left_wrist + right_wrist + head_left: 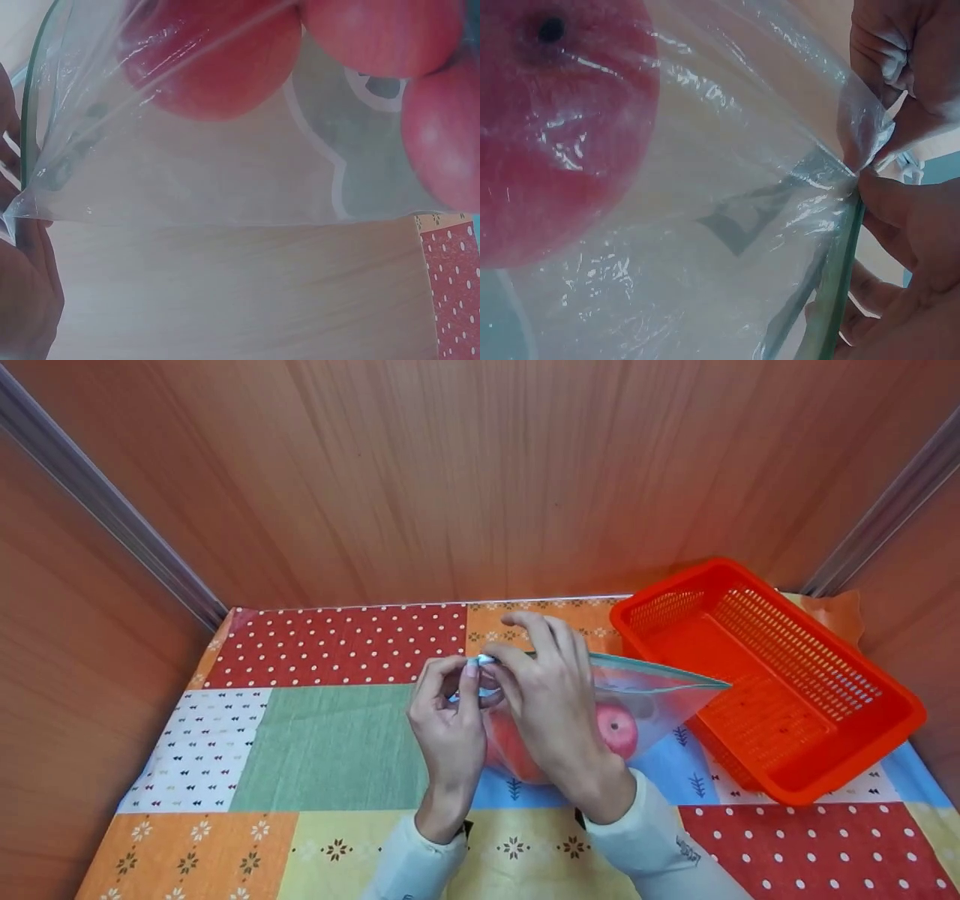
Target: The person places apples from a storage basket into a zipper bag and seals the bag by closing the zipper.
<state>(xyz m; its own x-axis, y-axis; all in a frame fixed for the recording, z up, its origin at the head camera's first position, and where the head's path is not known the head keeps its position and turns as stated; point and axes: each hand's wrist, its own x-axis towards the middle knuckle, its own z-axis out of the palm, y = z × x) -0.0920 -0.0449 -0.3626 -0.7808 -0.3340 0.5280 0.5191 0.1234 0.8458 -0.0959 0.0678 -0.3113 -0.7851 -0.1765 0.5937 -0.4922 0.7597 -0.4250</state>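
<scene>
A clear zip bag with a green seal strip along its top holds several red apples. My left hand pinches the bag's left top corner between thumb and fingers. Right beside it, the thumb and index finger of my right hand pinch the strip, its other fingers raised. In the right wrist view both hands meet at the gathered corner, where the plastic is creased. The left wrist view shows apples through the film. My right hand covers part of the bag in the head view.
An orange-red plastic basket with slotted sides stands at the right, close to the bag's pointed right corner. A patchwork tablecloth covers the table. Wood-look panels rise behind and on both sides.
</scene>
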